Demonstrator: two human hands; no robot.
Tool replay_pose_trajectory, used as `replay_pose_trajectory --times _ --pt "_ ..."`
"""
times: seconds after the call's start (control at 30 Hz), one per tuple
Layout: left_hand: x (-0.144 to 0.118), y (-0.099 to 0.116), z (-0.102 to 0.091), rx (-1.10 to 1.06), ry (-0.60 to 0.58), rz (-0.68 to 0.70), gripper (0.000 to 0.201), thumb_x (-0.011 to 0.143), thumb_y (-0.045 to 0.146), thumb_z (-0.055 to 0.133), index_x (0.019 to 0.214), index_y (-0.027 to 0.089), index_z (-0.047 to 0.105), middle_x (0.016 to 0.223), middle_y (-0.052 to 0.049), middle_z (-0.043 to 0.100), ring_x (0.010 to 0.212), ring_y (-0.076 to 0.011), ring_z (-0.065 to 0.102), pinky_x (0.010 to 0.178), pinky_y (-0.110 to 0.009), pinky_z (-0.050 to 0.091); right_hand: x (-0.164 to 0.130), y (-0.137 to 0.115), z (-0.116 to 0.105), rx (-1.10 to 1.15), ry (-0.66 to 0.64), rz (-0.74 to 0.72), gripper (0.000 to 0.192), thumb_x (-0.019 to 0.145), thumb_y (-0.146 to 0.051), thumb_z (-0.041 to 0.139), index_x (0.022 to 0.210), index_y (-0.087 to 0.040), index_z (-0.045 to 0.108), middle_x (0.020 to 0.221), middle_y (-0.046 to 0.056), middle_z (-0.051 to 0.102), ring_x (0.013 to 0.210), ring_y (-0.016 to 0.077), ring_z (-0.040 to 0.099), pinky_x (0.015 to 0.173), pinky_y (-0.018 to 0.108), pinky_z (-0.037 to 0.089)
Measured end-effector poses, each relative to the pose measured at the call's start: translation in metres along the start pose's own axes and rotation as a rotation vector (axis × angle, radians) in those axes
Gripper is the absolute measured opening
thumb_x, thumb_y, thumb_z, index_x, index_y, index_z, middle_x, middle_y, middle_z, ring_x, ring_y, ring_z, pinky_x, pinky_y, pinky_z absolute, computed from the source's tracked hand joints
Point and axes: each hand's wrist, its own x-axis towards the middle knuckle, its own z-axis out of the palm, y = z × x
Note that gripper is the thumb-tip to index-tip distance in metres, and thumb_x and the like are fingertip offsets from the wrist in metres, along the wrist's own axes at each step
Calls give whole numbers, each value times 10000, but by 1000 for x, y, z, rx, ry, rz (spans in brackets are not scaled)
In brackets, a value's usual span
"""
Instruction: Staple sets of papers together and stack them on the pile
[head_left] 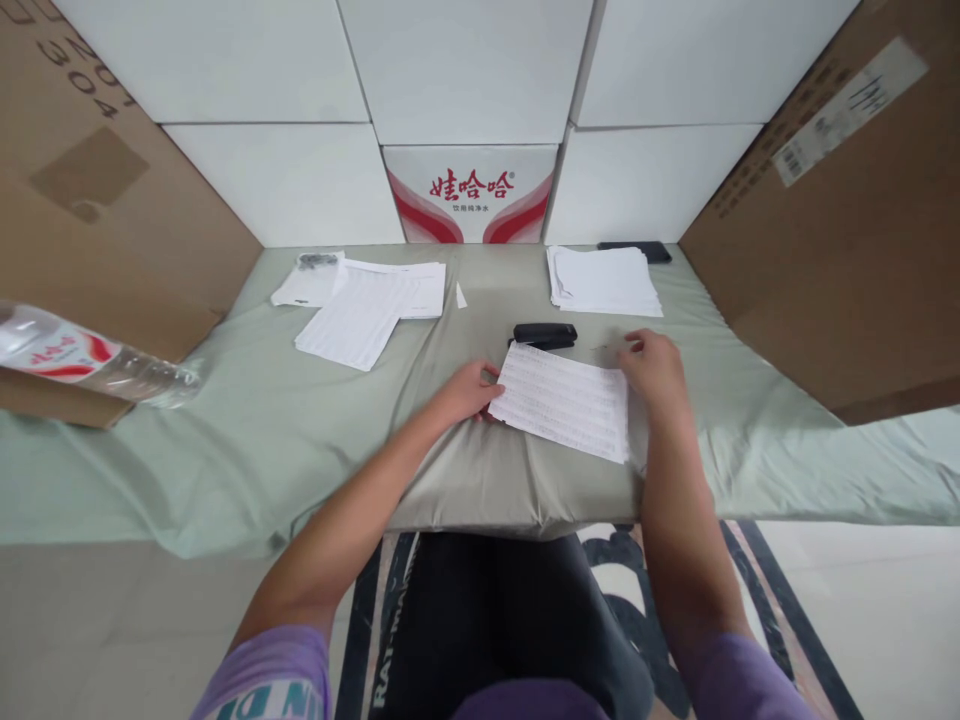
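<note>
A printed sheet of paper (564,402), covered in rows of small text, lies slightly tilted near the table's front edge. At its left edge my left hand (474,388) is closed, thumb on top and fingers partly hidden underneath. My right hand (654,372) is by the upper right corner, its fingers loosely curled with a gap between thumb and forefinger; whether it touches the paper is unclear. Just behind the sheet rests a black stapler (544,335), whose lower edge meets the paper's top edge.
Overlapping printed papers (360,315) and a small clear bag (307,280) lie back left, beside a paper scrap (460,296). A paper stack (604,280) and black phone (637,250) sit back right. Cardboard boxes (847,230) flank the cloth-covered table; a water bottle (90,355) is left.
</note>
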Motion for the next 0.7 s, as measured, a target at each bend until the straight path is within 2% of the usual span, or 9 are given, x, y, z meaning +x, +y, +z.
replay_pose_trajectory --times 0.07,0.17,0.23,0.3,0.37,0.5,0.57,0.7 --pt "0 -1 0 3 -5 12 265 894 204 572 1147 170 499 668 4 676 487 -135 611 404 -203 388 3 -28 -9 -28 135 -49 293 775 -264 564 1016 -161 696 925 115 671 846 247 608 805 390 476" --pt "1 -4 0 14 -5 40 260 899 220 566 1146 176 494 655 6 670 492 -141 613 406 -204 394 18 -83 -13 43 64 -247 236 851 -257 506 995 -194 682 902 86 681 799 221 613 796 364 470" --pt "2 -5 0 18 -4 58 266 899 231 566 1149 184 489 672 4 675 496 -144 617 403 -205 396 32 -116 0 32 -5 -333 213 868 -236 490 961 -196 677 903 84 686 808 221 611 803 359 463" --pt "3 -7 0 30 -1 63 287 891 235 573 1159 187 481 699 -3 688 498 -150 625 399 -210 397 47 -138 25 -11 -54 -366 218 889 -228 465 937 -192 674 911 95 692 857 238 610 819 365 456" --pt "5 -8 1 52 7 62 312 886 236 577 1176 183 475 708 -10 696 496 -157 631 394 -216 396 57 -147 55 -59 -110 -374 234 897 -217 451 965 -194 673 967 106 702 914 253 608 840 377 449" --pt "8 -9 3 84 17 47 334 893 254 573 1203 180 474 710 -14 700 488 -161 629 390 -219 389 60 -140 101 -144 -160 -367 297 910 -181 401 1076 -191 647 1111 131 685 1037 286 582 920 452 412" --pt "9 -10 3 88 13 45 339 897 265 575 1211 186 475 717 -12 702 493 -157 632 397 -216 391 57 -135 111 -176 -167 -364 338 921 -166 364 1138 -182 623 1191 160 648 1094 305 557 932 477 400" --pt "9 -10 3 99 11 36 363 900 281 578 1235 191 473 744 -17 714 510 -150 638 421 -215 410 57 -132 115 -216 -229 -403 407 916 -123 322 1223 -186 582 1260 176 600 1134 314 527 948 505 385"
